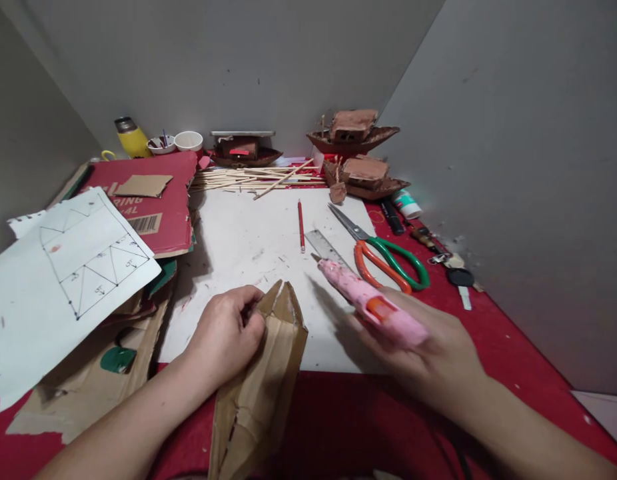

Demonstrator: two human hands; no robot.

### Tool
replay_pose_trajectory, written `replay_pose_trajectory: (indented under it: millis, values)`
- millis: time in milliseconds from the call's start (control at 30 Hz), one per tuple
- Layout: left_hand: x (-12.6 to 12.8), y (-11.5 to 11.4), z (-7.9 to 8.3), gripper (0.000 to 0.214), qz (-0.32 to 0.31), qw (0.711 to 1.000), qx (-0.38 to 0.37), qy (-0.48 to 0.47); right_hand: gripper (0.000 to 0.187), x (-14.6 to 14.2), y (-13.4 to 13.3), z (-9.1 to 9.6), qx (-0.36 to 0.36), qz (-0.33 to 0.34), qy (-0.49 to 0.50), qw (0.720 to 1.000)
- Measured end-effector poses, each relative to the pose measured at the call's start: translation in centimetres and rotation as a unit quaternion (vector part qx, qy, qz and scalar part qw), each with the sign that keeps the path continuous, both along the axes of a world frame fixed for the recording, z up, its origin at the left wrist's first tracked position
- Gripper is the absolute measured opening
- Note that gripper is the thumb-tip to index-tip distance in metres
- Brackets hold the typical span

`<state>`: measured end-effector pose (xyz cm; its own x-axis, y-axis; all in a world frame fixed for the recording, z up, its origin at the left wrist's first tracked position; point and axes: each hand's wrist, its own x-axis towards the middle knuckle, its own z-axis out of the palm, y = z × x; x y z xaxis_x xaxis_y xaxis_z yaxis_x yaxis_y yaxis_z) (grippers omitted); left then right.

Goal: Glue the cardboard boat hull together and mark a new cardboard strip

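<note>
My left hand pinches the side of a folded brown cardboard boat hull near its pointed end. The hull tilts toward me, and its lower end runs out of view. A narrow gap splits its tip. In my right hand is a pink glue gun with an orange window and a metal nozzle, apart from the hull and pointing up and left. Beyond it lie a metal ruler, scissors with green and orange handles, and a red pencil.
White paper covers the table's middle. Thin wooden sticks lie behind, near finished boats. A drawn sheet and red cardboard are left; keys and a marker lie right, by the grey wall.
</note>
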<state>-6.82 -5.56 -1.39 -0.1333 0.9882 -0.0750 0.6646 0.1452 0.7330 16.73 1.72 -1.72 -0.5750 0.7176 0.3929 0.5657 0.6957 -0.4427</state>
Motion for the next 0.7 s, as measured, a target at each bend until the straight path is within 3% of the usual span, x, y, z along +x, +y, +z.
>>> replay_pose_trajectory:
  millis: [167, 267, 367, 467, 533, 633, 700]
  values:
    - [0.0, -0.1, -0.1, 0.022, 0.009, 0.999, 0.032, -0.004, 0.029, 0.2, 1.8, -0.7, -0.006, -0.055, -0.157, 0.986]
    - [0.0, -0.3, 0.0, 0.022, 0.021, 0.998, 0.064, 0.009, 0.036, 0.8, 2.3, -0.4, -0.039, -0.039, -0.207, 0.977]
    - [0.1, -0.4, 0.0, 0.022, 0.035, 0.993, 0.103, 0.04, 0.043, 1.6, 1.7, 0.9, -0.05, -0.043, -0.147, 0.987]
    - [0.4, -0.7, 0.2, 0.021, 0.044, 0.985, 0.157, 0.06, 0.033, 1.4, -0.2, 2.6, -0.05, -0.058, -0.018, 0.997]
    - [0.7, -1.1, 0.5, 0.02, 0.04, 0.979, 0.193, 0.057, 0.026, 0.1, -1.6, 3.5, -0.088, -0.021, 0.028, 0.996]
    - [1.3, -1.7, 1.0, 0.018, 0.018, 0.97, 0.24, 0.046, 0.031, -2.4, -2.7, 3.9, -0.147, 0.044, 0.047, 0.987]
    - [1.6, -2.0, 1.2, 0.018, -0.001, 0.963, 0.266, 0.038, 0.02, -3.8, -2.8, 3.9, -0.163, 0.052, 0.068, 0.983]
